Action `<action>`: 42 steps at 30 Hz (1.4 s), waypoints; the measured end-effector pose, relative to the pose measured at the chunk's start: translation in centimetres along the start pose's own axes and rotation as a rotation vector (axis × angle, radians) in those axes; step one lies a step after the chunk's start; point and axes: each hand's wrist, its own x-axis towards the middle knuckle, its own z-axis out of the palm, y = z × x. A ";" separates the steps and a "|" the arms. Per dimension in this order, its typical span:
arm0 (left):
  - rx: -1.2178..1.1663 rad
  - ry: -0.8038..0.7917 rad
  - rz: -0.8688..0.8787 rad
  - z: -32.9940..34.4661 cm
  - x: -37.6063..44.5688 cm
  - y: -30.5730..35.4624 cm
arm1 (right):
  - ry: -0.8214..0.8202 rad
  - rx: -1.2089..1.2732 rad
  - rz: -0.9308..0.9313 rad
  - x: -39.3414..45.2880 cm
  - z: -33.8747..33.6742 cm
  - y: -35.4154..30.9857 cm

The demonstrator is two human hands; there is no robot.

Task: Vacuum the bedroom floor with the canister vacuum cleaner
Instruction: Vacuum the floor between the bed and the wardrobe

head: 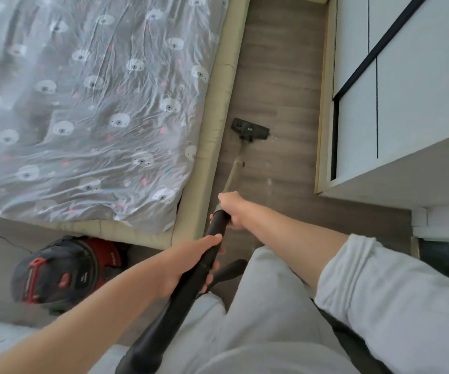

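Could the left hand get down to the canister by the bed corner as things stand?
Probably not without letting go: the left hand grips the black tube, and the canister sits low on the floor to its left. Nothing lies between them, so a freed hand could likely reach it.

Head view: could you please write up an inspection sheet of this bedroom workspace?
Surface: grey wood floor, pale specks near the nozzle.
Job's things: nozzle on the floor between bed and wardrobe; wand; black hose; red-black canister at the bed's corner.
Clutter: nothing seen.
Hands: left hand grips the hose; right hand grips the wand's top.
Cables: thin dark cable by the canister.
Surroundings: bed with bear-print sheet; white wardrobe.
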 end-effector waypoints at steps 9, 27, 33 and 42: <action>0.056 -0.187 -0.132 -1.2 -8.4 -10.1 | -0.047 0.130 0.146 -9.5 2.7 11.4; 0.002 -0.248 0.079 13.3 12.2 7.2 | 0.215 -0.036 -0.010 4.2 -17.1 -5.7; 0.093 -0.255 0.027 13.3 11.6 3.6 | 0.222 -0.018 -0.017 2.2 -17.1 -1.2; 0.249 -0.222 -0.183 2.4 -1.4 -8.5 | 0.025 0.297 0.152 -6.5 -5.9 12.7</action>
